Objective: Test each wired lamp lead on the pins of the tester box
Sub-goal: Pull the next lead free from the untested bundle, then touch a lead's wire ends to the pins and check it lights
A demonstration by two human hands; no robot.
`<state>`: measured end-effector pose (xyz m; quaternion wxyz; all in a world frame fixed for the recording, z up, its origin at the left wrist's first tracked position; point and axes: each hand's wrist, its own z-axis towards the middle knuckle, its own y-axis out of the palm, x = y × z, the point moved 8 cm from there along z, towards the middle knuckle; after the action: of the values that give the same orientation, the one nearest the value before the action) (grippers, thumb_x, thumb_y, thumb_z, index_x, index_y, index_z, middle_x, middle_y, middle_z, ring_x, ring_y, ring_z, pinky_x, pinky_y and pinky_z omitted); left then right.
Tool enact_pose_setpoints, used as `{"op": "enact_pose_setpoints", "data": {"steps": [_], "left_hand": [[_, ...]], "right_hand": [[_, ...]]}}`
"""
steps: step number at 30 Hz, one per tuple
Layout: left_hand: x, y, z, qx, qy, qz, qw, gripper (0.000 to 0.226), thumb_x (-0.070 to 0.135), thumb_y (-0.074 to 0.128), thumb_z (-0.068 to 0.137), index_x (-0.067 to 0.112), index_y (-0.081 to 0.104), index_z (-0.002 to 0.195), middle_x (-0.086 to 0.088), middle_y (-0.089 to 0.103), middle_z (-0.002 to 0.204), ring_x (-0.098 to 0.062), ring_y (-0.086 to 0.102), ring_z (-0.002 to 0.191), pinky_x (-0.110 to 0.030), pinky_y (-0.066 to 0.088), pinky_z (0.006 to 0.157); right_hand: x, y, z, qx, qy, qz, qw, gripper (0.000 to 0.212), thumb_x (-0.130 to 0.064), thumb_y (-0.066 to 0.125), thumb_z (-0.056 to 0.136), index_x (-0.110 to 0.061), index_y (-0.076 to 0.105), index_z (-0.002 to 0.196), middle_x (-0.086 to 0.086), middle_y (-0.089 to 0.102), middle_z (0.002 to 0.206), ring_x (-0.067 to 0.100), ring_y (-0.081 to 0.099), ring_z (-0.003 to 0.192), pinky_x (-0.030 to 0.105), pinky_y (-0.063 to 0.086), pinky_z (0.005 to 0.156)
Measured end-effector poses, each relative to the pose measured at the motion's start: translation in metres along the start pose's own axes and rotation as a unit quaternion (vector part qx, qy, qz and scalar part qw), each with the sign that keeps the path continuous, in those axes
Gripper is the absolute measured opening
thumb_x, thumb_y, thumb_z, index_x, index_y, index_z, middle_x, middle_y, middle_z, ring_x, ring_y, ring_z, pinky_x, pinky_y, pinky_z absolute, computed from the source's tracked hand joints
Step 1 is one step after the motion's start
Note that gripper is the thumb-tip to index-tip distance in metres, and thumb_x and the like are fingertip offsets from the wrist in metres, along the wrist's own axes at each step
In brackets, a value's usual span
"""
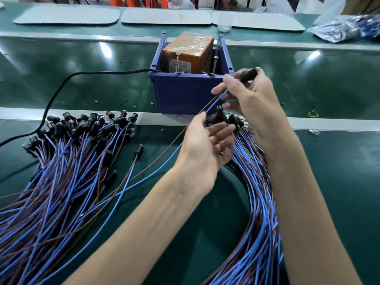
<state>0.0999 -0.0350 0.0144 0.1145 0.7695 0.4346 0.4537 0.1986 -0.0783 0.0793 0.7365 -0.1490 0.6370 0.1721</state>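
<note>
The tester box [186, 52], orange-brown, sits in a blue bin [185, 93] with two upright screw pins [214, 65] at the bin's front rim. My right hand [253, 93] grips one black lamp holder [249, 75] just right of the pins; its blue and brown lead [164, 163] trails down to the left. My left hand [203, 145] is lower, fingers relaxed, touching that lead beside a bundle of lamp leads [255, 182] on the right. A second pile of lamp leads [67, 153] lies on the left.
A black power cord [61, 87] runs from the bin off to the left. Grey mats [65, 15] and plastic bags [345, 27] lie at the far edge. A yellow rubber band [313, 113] rests on the green belt at right.
</note>
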Motion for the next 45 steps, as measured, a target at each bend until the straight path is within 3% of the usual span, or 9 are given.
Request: {"op": "enact_pose_setpoints", "data": {"steps": [3, 8, 12, 17, 20, 25, 29, 35, 45], "left_hand": [[0.006, -0.014, 0.000, 0.067, 0.033, -0.102, 0.992, 0.048, 0.038, 0.033, 0.103, 0.002, 0.056, 0.124, 0.001, 0.059, 0.071, -0.007, 0.052, 0.055, -0.011, 0.037, 0.039], [0.020, -0.026, -0.003, 0.122, 0.110, -0.175, 0.971, 0.036, 0.036, 0.033, 0.104, 0.011, 0.056, 0.117, 0.001, 0.059, 0.077, -0.007, 0.053, 0.060, -0.012, 0.036, 0.038], [0.022, -0.026, -0.006, 0.121, 0.146, -0.194, 0.963, 0.032, 0.033, 0.033, 0.105, 0.011, 0.056, 0.111, 0.001, 0.061, 0.077, -0.007, 0.054, 0.055, -0.013, 0.039, 0.040], [0.022, -0.020, -0.002, 0.084, 0.156, -0.192, 0.965, 0.035, 0.027, 0.037, 0.104, 0.006, 0.062, 0.093, 0.002, 0.061, 0.062, -0.004, 0.053, 0.044, -0.012, 0.044, 0.044], [0.018, -0.011, 0.002, 0.045, 0.127, -0.146, 0.980, 0.034, 0.025, 0.041, 0.103, 0.004, 0.065, 0.089, 0.002, 0.061, 0.060, -0.002, 0.051, 0.042, -0.010, 0.044, 0.044], [0.005, 0.007, 0.004, -0.037, 0.073, -0.032, 0.996, 0.029, 0.023, 0.048, 0.100, 0.004, 0.066, 0.089, 0.004, 0.063, 0.058, -0.001, 0.051, 0.043, -0.007, 0.043, 0.044], [0.006, 0.014, 0.001, -0.062, 0.105, 0.048, 0.991, 0.023, 0.022, 0.050, 0.098, 0.006, 0.062, 0.087, 0.005, 0.063, 0.054, 0.000, 0.049, 0.040, -0.007, 0.040, 0.041], [0.012, 0.025, -0.007, -0.119, 0.188, 0.208, 0.952, 0.011, 0.016, 0.055, 0.096, 0.013, 0.053, 0.085, 0.003, 0.067, 0.058, -0.001, 0.055, 0.044, -0.008, 0.042, 0.046], [0.012, 0.024, -0.008, -0.162, 0.181, 0.404, 0.882, 0.015, 0.010, 0.055, 0.096, 0.009, 0.064, 0.084, -0.004, 0.073, 0.071, -0.005, 0.067, 0.062, -0.012, 0.050, 0.061]], "right_hand": [[-0.003, -0.007, 0.001, 0.000, -0.021, 0.045, 0.999, 0.004, -0.009, 0.049, 0.099, -0.013, 0.050, 0.098, -0.003, 0.073, 0.071, 0.004, 0.059, 0.065, 0.016, 0.049, 0.063], [-0.002, -0.025, 0.003, 0.055, -0.008, 0.110, 0.992, 0.024, -0.026, 0.043, 0.102, -0.015, 0.056, 0.085, -0.007, 0.067, 0.061, 0.009, 0.065, 0.069, 0.028, 0.053, 0.077], [0.000, -0.035, 0.004, 0.097, 0.002, 0.245, 0.965, 0.027, -0.030, 0.038, 0.104, -0.012, 0.047, 0.085, -0.004, 0.046, 0.054, 0.009, 0.047, 0.045, 0.027, 0.052, 0.057], [0.000, -0.039, 0.004, 0.097, 0.002, 0.161, 0.982, 0.019, -0.022, 0.051, 0.100, -0.010, 0.062, 0.089, -0.009, 0.036, 0.054, 0.004, 0.020, 0.046, 0.015, 0.020, 0.038], [0.004, -0.043, 0.003, 0.105, 0.018, 0.100, 0.989, 0.013, -0.014, 0.060, 0.093, -0.007, 0.067, 0.083, -0.014, 0.041, 0.046, 0.004, 0.019, 0.046, 0.014, 0.019, 0.037], [0.007, -0.043, 0.004, 0.066, 0.040, 0.055, 0.996, 0.028, -0.025, 0.060, 0.094, -0.009, 0.071, 0.073, -0.012, 0.021, 0.042, 0.005, 0.014, 0.040, 0.016, 0.016, 0.036], [0.008, -0.035, 0.004, 0.025, 0.063, 0.017, 0.998, 0.035, -0.032, 0.058, 0.095, -0.012, 0.074, 0.071, -0.009, 0.030, 0.044, 0.005, 0.020, 0.039, 0.015, 0.017, 0.035], [0.017, -0.023, -0.002, -0.024, 0.113, -0.054, 0.992, 0.026, -0.031, 0.067, 0.088, -0.014, 0.074, 0.070, -0.003, 0.069, 0.063, 0.004, 0.061, 0.053, 0.019, 0.044, 0.056], [0.016, -0.004, -0.012, -0.118, 0.132, -0.035, 0.984, 0.023, -0.023, 0.074, 0.076, -0.002, 0.072, 0.085, 0.004, 0.072, 0.069, 0.010, 0.065, 0.054, 0.018, 0.051, 0.049]]}}
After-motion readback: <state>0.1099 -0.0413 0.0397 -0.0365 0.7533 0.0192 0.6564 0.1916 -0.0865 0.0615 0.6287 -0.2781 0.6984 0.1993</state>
